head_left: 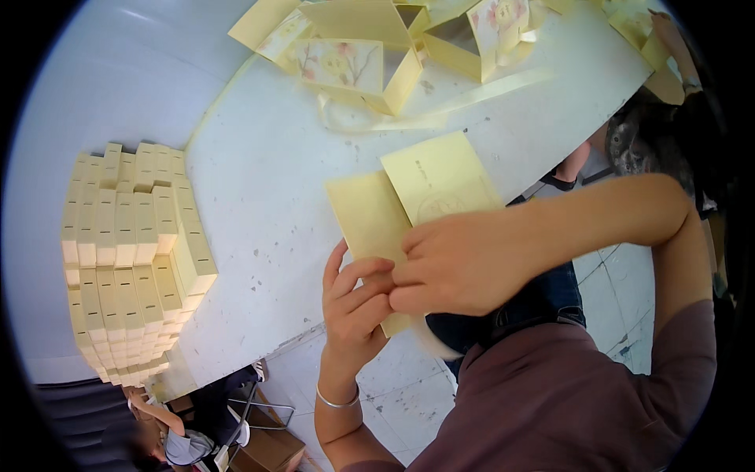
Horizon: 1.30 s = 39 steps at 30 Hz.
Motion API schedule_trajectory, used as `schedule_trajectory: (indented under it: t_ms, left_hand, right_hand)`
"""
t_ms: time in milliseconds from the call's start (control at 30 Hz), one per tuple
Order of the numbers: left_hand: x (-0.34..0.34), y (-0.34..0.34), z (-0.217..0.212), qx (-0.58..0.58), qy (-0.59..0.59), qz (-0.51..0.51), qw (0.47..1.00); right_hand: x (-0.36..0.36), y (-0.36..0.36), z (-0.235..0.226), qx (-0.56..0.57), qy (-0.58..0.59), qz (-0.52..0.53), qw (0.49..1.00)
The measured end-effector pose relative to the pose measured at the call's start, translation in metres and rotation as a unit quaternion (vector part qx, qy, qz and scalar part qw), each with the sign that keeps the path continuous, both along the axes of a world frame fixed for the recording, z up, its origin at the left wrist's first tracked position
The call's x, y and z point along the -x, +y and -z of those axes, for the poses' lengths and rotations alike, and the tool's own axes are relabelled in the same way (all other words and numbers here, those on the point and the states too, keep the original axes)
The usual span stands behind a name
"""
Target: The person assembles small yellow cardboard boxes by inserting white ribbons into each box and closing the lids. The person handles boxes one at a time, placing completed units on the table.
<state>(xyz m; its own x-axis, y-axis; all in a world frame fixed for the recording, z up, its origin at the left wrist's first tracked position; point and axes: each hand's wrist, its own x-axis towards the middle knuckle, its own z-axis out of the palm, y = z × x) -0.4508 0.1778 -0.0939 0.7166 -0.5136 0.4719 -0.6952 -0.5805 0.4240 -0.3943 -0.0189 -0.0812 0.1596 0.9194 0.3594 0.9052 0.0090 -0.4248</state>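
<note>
A pale yellow cardboard box (366, 208), with a flap or lid (440, 173) folded out to the right, is in front of me at the near edge of the table. The flap bears small dark print and a faint round outline. My left hand (355, 303) grips the box's lower left side, thumb at its outer edge and fingers bent over it. My right hand (464, 263) lies across the lower part of the box, its fingers curled and meeting the left fingertips. What sits between the fingertips is hidden.
Open yellow boxes with flower-printed panels (342, 63) stand at the table's far side, near a pale ribbon (472, 98). Stacked narrow cream boxes (126, 244) rise on the left. Another person's arm (678, 47) reaches in at the upper right; someone else (185, 440) sits lower left.
</note>
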Motion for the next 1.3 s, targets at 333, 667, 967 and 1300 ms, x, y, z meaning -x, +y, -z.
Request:
schedule_trajectory:
  t_ms: [333, 667, 967, 1300]
  left_hand:
    - [-0.006, -0.006, -0.004, 0.054, 0.012, -0.004, 0.998]
    - [-0.004, -0.003, 0.014, 0.057, -0.005, -0.017, 0.998]
    - [0.002, 0.006, 0.033, 0.083, -0.012, -0.042, 0.996]
    - [0.003, 0.004, 0.037, 0.096, -0.015, -0.052, 0.994]
  right_hand:
    - [-0.030, -0.036, -0.063, 0.458, 0.010, 0.177, 0.871]
    - [-0.033, -0.041, -0.020, 0.407, 0.000, 0.114, 0.906]
    - [-0.034, -0.044, 0.005, 0.395, -0.071, 0.069, 0.913]
    - [-0.028, -0.024, 0.037, 0.406, -0.040, 0.056, 0.911]
